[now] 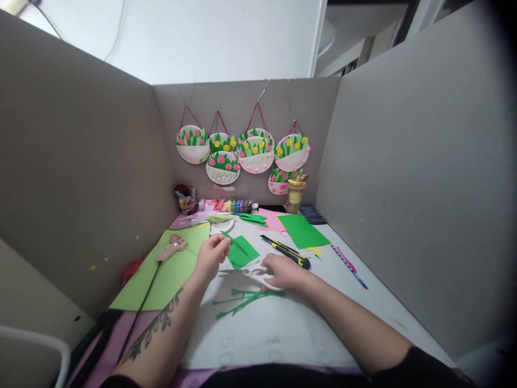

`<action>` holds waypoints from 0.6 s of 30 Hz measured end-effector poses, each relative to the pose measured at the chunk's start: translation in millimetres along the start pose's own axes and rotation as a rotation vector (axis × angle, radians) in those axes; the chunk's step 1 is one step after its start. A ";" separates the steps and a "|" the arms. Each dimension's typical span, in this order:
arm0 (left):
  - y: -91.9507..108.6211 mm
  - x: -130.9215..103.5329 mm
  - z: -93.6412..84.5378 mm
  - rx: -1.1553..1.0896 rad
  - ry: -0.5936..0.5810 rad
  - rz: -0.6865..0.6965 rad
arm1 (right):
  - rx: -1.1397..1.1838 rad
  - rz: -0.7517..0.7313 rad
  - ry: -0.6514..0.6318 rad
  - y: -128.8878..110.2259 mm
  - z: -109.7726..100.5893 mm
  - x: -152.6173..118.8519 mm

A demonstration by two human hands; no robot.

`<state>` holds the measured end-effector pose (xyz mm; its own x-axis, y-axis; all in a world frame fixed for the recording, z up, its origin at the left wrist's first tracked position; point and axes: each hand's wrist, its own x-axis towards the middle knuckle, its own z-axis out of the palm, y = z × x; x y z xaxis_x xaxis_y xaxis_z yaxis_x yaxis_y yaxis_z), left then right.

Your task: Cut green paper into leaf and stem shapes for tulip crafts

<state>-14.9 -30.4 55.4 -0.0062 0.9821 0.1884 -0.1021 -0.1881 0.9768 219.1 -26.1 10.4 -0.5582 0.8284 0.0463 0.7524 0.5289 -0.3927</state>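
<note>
My left hand pinches a thin green paper strip between thumb and fingers, above a green paper square. Around the white handles of a pair of scissors my right hand is closed; the blades point left, low over the table. Just below the scissors lie several cut green paper strips, crossing one another. A black and yellow utility knife rests right behind my right hand.
A hot glue gun lies on light green paper at left. Large green paper, a ruler and paint tubes lie farther back. Grey panels enclose the table; decorated paper plates hang behind.
</note>
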 end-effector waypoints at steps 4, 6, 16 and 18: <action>-2.4 -0.1 2.8 0.016 -0.006 -0.021 | 0.041 -0.115 -0.045 -1.2 -1.0 -5.1; -3.3 -0.4 4.6 0.012 -0.018 -0.028 | 0.062 -0.141 -0.068 0.4 -1.7 -6.2; -11.2 -7.0 15.2 0.149 -0.183 -0.095 | 0.447 0.072 0.181 2.2 -0.8 3.0; -13.1 -10.1 18.3 0.212 -0.251 -0.045 | 0.714 0.083 0.165 0.2 -0.2 3.4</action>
<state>4.7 -38.0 42.6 0.2416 0.9605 0.1384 0.1125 -0.1693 0.9791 217.4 -23.2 10.6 -0.4070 0.9072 0.1063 0.3475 0.2614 -0.9005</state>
